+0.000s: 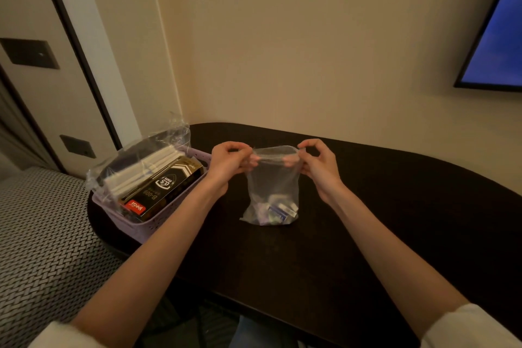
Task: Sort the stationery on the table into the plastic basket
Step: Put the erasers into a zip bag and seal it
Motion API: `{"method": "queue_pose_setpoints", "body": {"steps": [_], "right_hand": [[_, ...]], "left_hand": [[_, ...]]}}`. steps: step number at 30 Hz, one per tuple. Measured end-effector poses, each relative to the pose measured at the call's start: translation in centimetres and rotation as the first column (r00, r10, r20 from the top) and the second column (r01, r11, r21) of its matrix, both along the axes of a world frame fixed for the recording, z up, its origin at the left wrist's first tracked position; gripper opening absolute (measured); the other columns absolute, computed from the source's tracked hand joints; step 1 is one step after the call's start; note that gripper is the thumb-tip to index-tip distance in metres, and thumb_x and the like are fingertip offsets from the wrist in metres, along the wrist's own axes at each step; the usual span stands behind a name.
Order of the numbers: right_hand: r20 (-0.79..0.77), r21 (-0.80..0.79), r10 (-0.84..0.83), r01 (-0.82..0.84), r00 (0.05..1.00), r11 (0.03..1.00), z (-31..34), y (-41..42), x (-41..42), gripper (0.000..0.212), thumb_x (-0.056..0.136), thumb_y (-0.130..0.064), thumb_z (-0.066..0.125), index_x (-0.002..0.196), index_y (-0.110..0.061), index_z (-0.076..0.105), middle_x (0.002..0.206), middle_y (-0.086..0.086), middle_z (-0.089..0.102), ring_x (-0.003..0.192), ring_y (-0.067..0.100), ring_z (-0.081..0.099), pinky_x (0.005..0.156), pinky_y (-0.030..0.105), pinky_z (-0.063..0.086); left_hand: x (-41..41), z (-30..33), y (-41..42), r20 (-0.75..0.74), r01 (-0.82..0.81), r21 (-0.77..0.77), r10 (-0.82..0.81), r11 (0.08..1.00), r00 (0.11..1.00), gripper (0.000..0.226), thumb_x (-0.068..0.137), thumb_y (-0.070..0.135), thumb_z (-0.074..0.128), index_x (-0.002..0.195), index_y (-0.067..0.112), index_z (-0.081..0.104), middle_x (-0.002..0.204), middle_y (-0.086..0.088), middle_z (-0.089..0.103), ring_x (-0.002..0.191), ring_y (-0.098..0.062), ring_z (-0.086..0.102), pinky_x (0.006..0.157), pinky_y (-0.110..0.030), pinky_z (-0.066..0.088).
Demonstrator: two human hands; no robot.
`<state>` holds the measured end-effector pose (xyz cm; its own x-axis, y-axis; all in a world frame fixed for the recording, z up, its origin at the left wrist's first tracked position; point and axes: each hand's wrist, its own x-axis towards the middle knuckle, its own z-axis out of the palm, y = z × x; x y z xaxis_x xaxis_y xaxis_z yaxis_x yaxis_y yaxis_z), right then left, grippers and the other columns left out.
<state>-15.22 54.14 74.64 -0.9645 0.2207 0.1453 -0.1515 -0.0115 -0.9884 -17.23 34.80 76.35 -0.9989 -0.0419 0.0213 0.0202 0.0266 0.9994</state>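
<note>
At the mouth of the clear plastic bag [272, 186]: fingers of the left hand [230, 162] curled and pinching the left corner of the rim, fingers of the right hand [317, 162] curled and pinching the right corner, rim stretched taut between them. Held upright over the dark table [367, 220], bottom resting on or just above the tabletop; cannot tell which. Thin, limp film, likely very light and slippery, so best taken by the stiffer top edge as now, or cradled from beneath; apt to sag and spill if gripped mid-wall with the mouth open. Transparent and crinkled, with a small cluster of white, blue and purplish items, too blurred to name, pooled at the bottom. Just beside the left forearm, the lilac plastic basket [158, 223], perforated walls, already holding a black-and-gold box [163, 188] marked 0.5 mm and white packets [141, 171] in clear wrap.
</note>
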Motion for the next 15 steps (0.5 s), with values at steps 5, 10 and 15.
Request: {"method": "queue_pose_setpoints", "body": {"steps": [5,10,15], "right_hand": [[-0.015,0.078,0.066,-0.065,0.998,0.995,0.2,0.4,0.5,0.025,0.096,-0.005,0.048,0.094,-0.011,0.072,0.106,0.002,0.069,0.104,0.013,0.064,0.083,0.028,0.055],[0.036,0.121,0.146,-0.149,0.989,0.981,0.3,1.1,0.4,0.019,0.084,-0.012,0.07,0.102,-0.012,0.073,0.105,0.001,0.07,0.105,0.012,0.063,0.089,0.03,0.053],[0.033,0.251,0.168,-0.171,0.985,0.953,0.3,1.0,0.2,0.027,0.082,-0.01,0.072,0.109,-0.014,0.071,0.108,0.0,0.069,0.103,0.011,0.064,0.088,0.03,0.055]], "left_hand": [[-0.2,0.0,0.6,-0.027,-0.044,-0.065,0.042,0.997,0.999,0.025,0.091,0.008,0.064,0.111,0.013,0.05,0.091,-0.007,0.066,0.073,-0.011,0.068,0.061,-0.022,0.057],[-0.4,0.3,0.5,-0.006,-0.01,-0.083,0.01,0.996,1.0,0.024,0.092,0.015,0.063,0.114,0.009,0.054,0.086,-0.003,0.066,0.067,-0.008,0.068,0.059,-0.021,0.057],[0.3,-0.3,-0.6,-0.156,0.098,-0.058,-0.106,0.993,0.982,0.039,0.094,0.035,0.058,0.121,0.007,0.052,0.096,-0.016,0.071,0.083,-0.025,0.072,0.078,-0.036,0.059]]}}
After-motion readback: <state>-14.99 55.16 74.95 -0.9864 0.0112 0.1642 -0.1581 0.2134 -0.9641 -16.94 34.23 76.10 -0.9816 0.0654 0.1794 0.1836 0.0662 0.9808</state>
